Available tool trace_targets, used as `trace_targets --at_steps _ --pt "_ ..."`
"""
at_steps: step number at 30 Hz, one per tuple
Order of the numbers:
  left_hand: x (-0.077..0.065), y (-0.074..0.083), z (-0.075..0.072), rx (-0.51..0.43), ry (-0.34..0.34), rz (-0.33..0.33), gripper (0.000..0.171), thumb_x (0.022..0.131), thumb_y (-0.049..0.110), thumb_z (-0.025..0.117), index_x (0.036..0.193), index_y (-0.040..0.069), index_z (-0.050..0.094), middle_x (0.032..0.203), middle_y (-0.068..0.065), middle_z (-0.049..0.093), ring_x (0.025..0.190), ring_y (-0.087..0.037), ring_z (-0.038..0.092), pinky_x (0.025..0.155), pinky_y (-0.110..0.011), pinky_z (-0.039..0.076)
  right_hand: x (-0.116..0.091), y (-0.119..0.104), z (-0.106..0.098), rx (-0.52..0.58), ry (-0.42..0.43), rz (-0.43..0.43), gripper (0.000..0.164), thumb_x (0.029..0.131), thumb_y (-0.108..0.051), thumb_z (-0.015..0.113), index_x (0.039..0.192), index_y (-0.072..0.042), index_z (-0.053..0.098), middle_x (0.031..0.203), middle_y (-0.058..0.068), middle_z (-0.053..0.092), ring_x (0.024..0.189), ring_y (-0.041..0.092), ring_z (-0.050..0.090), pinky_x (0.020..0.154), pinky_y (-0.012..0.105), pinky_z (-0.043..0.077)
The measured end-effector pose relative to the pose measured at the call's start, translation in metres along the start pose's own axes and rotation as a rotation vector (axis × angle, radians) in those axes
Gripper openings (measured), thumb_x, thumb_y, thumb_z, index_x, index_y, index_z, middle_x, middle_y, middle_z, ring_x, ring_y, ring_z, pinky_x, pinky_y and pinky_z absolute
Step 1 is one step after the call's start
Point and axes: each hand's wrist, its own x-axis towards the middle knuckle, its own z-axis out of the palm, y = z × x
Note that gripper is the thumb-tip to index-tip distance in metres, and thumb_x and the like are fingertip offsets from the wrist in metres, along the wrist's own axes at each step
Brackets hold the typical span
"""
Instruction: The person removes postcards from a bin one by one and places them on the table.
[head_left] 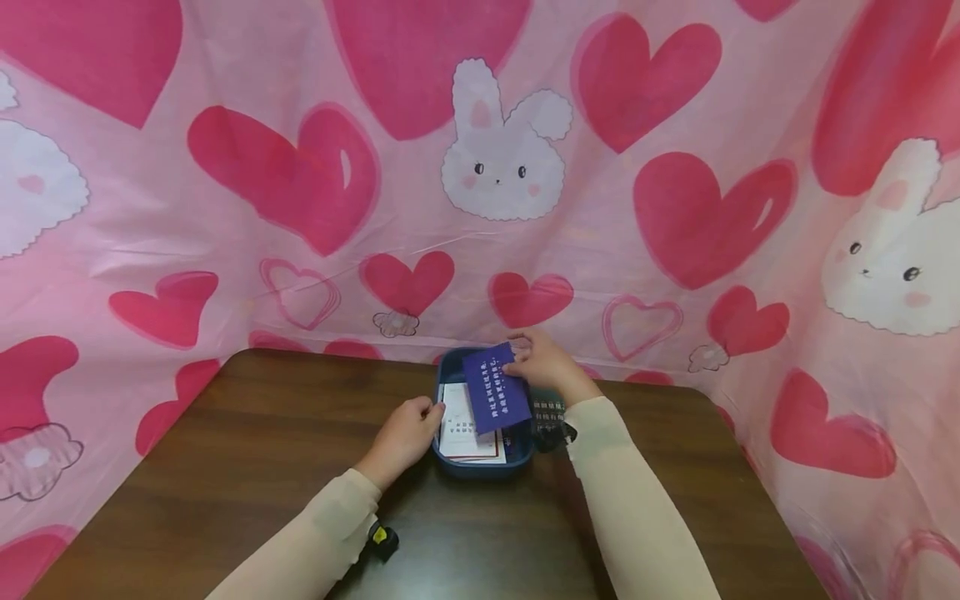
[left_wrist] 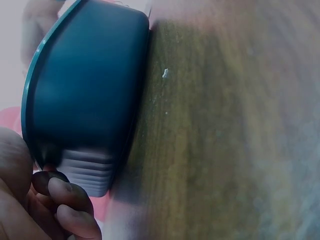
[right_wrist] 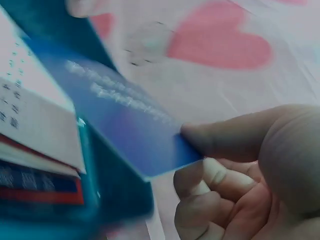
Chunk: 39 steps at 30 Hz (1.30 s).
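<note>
A dark blue plastic basket (head_left: 486,471) stands on the table, holding white printed cards (head_left: 454,417) and others with red edges. My right hand (head_left: 546,367) pinches a purple-blue card (head_left: 495,396) with white lettering by one edge, thumb on top and fingers beneath. The card is tilted over the basket and hides part of the contents. At the basket's left side, my left hand (head_left: 403,437) holds the rim; in the left wrist view its curled fingers (left_wrist: 75,212) are at the ribbed end of the basket wall (left_wrist: 85,75).
Just right of the basket lies a dark green piece with rows of pale lettering (head_left: 549,408), partly behind the right wrist's black camera (head_left: 553,437). The brown wooden table (head_left: 225,467) ends at a pink curtain (head_left: 420,225) with hearts and rabbits.
</note>
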Motion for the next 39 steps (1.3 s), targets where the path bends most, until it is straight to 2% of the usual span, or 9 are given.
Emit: trace_targets --at_steps 5,8,11,16,20,22,26,30,39 --pt "0.0 -0.001 0.003 -0.013 -0.011 -0.019 0.031 0.118 0.033 0.061 0.106 0.009 0.075 0.09 -0.009 0.066 0.086 -0.024 0.062 0.074 -0.034 0.049 -0.015 0.039 -0.032 0.243 0.087 -0.004 0.07 0.103 -0.009 0.081 0.166 -0.004 0.049 0.096 0.007 0.077 0.078 0.012 0.065 0.065 0.027 0.052" --pt "0.001 -0.001 0.002 -0.011 -0.01 -0.028 0.03 0.118 0.034 0.061 0.108 0.009 0.075 0.092 -0.009 0.067 0.086 -0.024 0.062 0.074 -0.034 0.05 -0.025 0.059 -0.046 0.366 0.134 0.033 0.071 0.104 -0.008 0.08 0.167 -0.005 0.048 0.09 -0.004 0.074 0.075 0.009 0.063 0.064 0.026 0.052" --pt "0.002 -0.001 -0.001 -0.004 -0.011 -0.022 0.031 0.118 0.035 0.061 0.108 0.008 0.075 0.091 -0.01 0.066 0.086 -0.024 0.062 0.074 -0.034 0.049 -0.032 0.075 -0.056 0.436 0.177 0.078 0.073 0.104 -0.008 0.08 0.169 -0.009 0.047 0.091 -0.005 0.076 0.077 0.009 0.068 0.067 0.027 0.058" --pt "0.003 -0.002 -0.003 0.014 -0.015 -0.021 0.031 0.118 0.034 0.061 0.106 0.009 0.074 0.089 -0.009 0.065 0.085 -0.024 0.061 0.073 -0.034 0.048 -0.035 0.097 -0.066 0.441 0.241 0.11 0.082 0.105 -0.008 0.079 0.175 -0.012 0.038 0.103 0.003 0.078 0.078 0.01 0.073 0.069 0.028 0.061" --pt "0.004 -0.002 -0.003 0.021 -0.021 -0.02 0.03 0.118 0.034 0.061 0.105 0.009 0.074 0.089 -0.009 0.065 0.085 -0.024 0.062 0.073 -0.034 0.048 -0.036 0.113 -0.068 0.444 0.25 0.135 0.08 0.106 -0.009 0.077 0.176 -0.011 0.037 0.131 0.025 0.075 0.082 0.009 0.075 0.068 0.028 0.061" --pt "0.003 -0.002 -0.003 0.019 -0.024 -0.02 0.031 0.118 0.034 0.061 0.106 0.009 0.074 0.09 -0.01 0.065 0.086 -0.025 0.062 0.073 -0.035 0.048 -0.035 0.12 -0.067 0.429 0.238 0.154 0.077 0.107 -0.011 0.076 0.174 -0.009 0.04 0.148 0.031 0.068 0.09 0.013 0.075 0.07 0.028 0.059" --pt "0.003 0.0 -0.002 0.02 -0.026 -0.029 0.032 0.118 0.035 0.06 0.109 0.009 0.075 0.091 -0.01 0.066 0.088 -0.025 0.062 0.074 -0.035 0.049 -0.034 0.134 -0.062 0.37 0.18 0.24 0.071 0.108 -0.021 0.076 0.172 -0.012 0.045 0.165 0.027 0.057 0.117 0.026 0.072 0.085 0.031 0.061" --pt "0.004 -0.002 0.0 0.019 -0.03 -0.038 0.031 0.118 0.036 0.06 0.11 0.009 0.075 0.093 -0.009 0.067 0.088 -0.024 0.063 0.075 -0.035 0.049 -0.032 0.146 -0.055 0.354 0.121 0.282 0.068 0.11 -0.022 0.075 0.171 -0.012 0.046 0.166 0.025 0.057 0.131 0.036 0.068 0.099 0.038 0.062" --pt "0.004 -0.001 -0.001 0.011 -0.03 -0.028 0.031 0.118 0.035 0.059 0.108 0.009 0.074 0.092 -0.009 0.066 0.087 -0.024 0.062 0.075 -0.035 0.048 -0.029 0.146 -0.042 0.266 0.048 0.298 0.068 0.104 -0.021 0.083 0.164 -0.007 0.053 0.138 0.022 0.077 0.11 0.028 0.07 0.084 0.03 0.059"
